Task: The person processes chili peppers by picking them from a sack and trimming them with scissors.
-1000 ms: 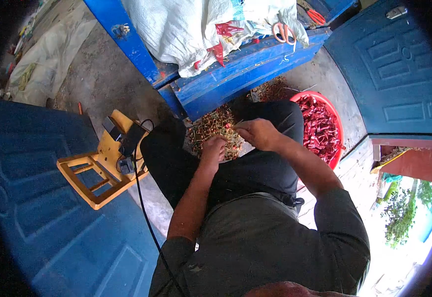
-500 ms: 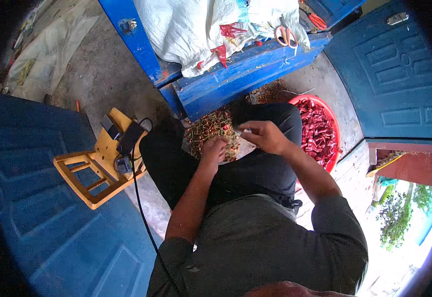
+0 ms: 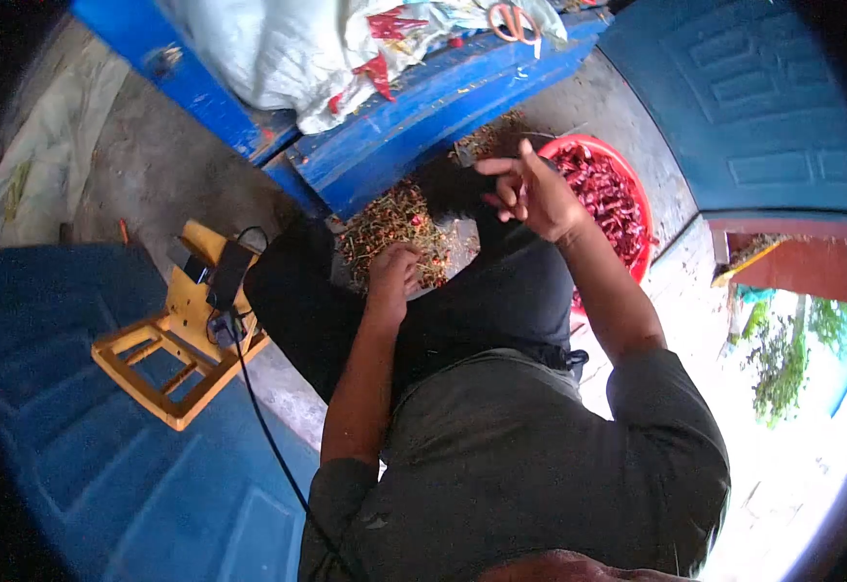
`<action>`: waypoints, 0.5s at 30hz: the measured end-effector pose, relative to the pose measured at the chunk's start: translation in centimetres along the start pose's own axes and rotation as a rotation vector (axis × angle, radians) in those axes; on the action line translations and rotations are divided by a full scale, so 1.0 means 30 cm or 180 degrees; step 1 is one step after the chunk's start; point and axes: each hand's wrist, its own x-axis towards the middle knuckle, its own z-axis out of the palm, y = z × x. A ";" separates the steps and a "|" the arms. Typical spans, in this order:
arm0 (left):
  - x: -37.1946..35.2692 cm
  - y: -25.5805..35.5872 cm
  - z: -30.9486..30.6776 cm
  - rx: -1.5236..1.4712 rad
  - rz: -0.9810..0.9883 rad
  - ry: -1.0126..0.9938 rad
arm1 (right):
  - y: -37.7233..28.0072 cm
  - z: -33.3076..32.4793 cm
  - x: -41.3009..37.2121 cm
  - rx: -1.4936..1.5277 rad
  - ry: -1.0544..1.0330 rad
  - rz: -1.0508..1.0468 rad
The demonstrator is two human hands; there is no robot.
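My left hand is closed, its fingers curled at the near edge of a pile of dried stems and reddish bits; whatever it may hold is hidden. To the right, my right hand is raised above my dark trouser leg, with its index finger stretched out and the other fingers loosely bent apart. Nothing shows in it. Just beyond that hand stands a red basin filled with glossy dark red pieces that look like dried chillies, partly covered by the hand and forearm.
A blue wooden table stands ahead, bearing a white woven sack and orange-handled scissors. On the left, a wooden stool lies tipped with a black device and cable. Blue doors flank the space.
My right hand has moved away from my left hand, rightward and up toward the basin, and its fingers have spread. My left hand stays by the pile. The whole view has shifted slightly.
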 end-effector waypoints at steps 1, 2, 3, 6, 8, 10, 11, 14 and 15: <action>-0.011 0.012 0.016 -0.0061 -0.0045 0.0039 | -0.010 -0.027 -0.003 0.0210 0.0039 -0.0077; -0.010 0.009 0.020 -0.0035 -0.0087 -0.0029 | -0.019 -0.053 -0.011 0.0417 0.0076 -0.0158; -0.011 0.010 0.026 -0.0010 -0.0064 -0.0003 | -0.030 -0.078 -0.023 0.0430 0.0147 -0.0192; -0.004 0.011 0.041 0.0053 -0.0187 0.0015 | -0.061 -0.155 -0.059 0.0246 0.0402 -0.0614; -0.001 0.006 0.035 0.0113 -0.0116 -0.0106 | -0.068 -0.235 -0.082 -0.0177 0.0880 -0.0823; 0.000 0.009 0.054 0.0161 -0.0159 -0.0020 | -0.061 -0.305 -0.114 -0.0324 0.1601 -0.1148; 0.000 0.013 0.059 0.0203 -0.0205 0.0071 | -0.044 -0.404 -0.124 -0.0464 0.1839 -0.1175; 0.011 0.014 0.048 0.0203 -0.0404 0.0046 | -0.006 -0.576 -0.189 -0.0689 0.2641 -0.0826; 0.022 0.008 0.038 0.0200 -0.0444 0.0047 | 0.050 -0.733 -0.178 -0.1088 0.2944 -0.0594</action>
